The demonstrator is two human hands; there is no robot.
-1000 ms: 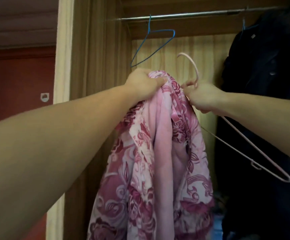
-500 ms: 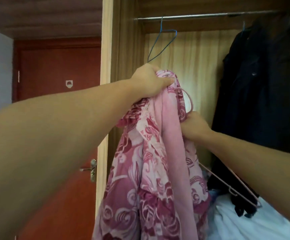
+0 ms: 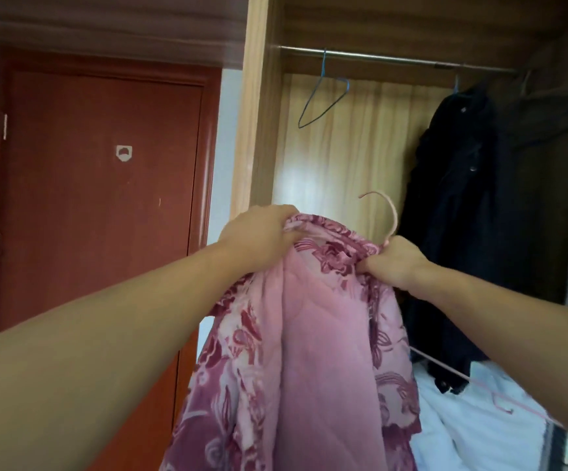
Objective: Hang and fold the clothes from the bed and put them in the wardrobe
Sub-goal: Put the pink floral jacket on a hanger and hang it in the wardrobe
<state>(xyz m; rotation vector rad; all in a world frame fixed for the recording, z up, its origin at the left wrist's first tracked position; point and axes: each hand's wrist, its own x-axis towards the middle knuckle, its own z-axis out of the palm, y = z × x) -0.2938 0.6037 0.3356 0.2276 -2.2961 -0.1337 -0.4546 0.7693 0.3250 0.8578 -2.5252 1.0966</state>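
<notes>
Pink floral garment (image 3: pixel 296 334) held up before the open wardrobe (image 3: pixel 258 130), not yet hung. Left hand (image 3: pixel 258 232) gripped around its collar; right hand (image 3: pixel 394 263) clenched on fabric and pink hanger (image 3: pixel 389 212) together. Rail (image 3: pixel 394 59) carried a bare blue hanger (image 3: pixel 323 96) and dark coat (image 3: pixel 462 215). Hanging, folding outstanding.

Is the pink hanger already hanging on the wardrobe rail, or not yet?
Not yet. The pink hanger is gripped by the right hand, its hook free in the air well below the rail.
</notes>
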